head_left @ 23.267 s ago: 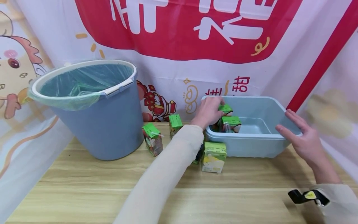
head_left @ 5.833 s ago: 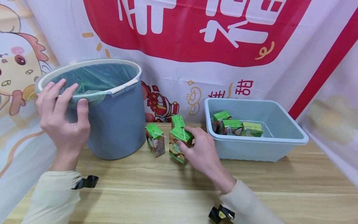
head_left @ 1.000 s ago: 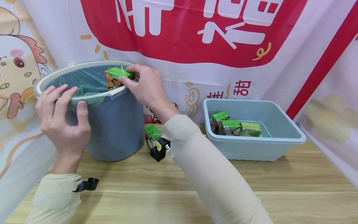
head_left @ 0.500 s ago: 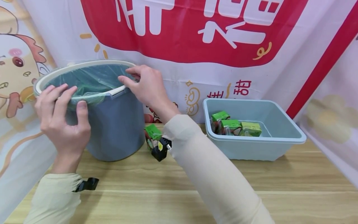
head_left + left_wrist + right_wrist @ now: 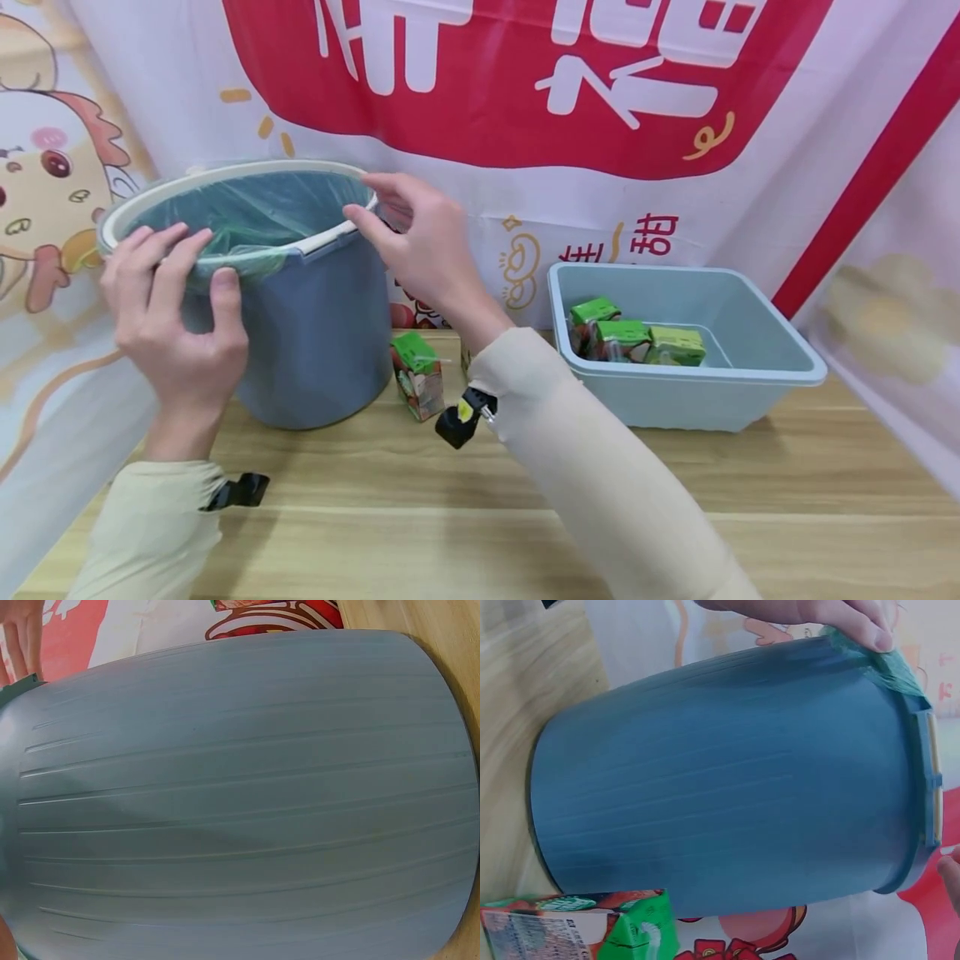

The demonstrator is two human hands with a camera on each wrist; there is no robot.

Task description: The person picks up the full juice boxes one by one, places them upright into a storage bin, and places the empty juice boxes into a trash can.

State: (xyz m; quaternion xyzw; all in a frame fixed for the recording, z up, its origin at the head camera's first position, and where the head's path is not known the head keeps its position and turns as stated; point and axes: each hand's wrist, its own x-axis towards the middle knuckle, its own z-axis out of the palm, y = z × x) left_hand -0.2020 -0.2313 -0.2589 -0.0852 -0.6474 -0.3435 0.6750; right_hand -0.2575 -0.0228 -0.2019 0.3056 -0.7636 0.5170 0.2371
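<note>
My left hand (image 5: 176,333) grips the near left rim of a blue-grey trash bin (image 5: 315,342), its fingers over the edge and the thumb outside. A thin greenish liner (image 5: 255,212) covers the bin's inside. At the right side of the rim is my right hand (image 5: 427,242), empty, thumb and fingers apart. A drink carton (image 5: 420,383) with a green top and a straw stands beside the bin's foot; it also shows in the right wrist view as a carton (image 5: 570,930). Another carton is mostly hidden behind the right sleeve. The bin's bottom cannot be seen.
A light blue plastic tub (image 5: 697,400) stands to the right, with a yellow-green carton (image 5: 677,346) and green-topped cartons (image 5: 622,337) at its left end. A printed cloth (image 5: 465,100) hangs behind the wooden table (image 5: 390,517).
One second ago the right hand held a green-topped drink carton over the bin; it let go, and the carton is out of sight. That hand has shifted slightly right. The left hand stays.
</note>
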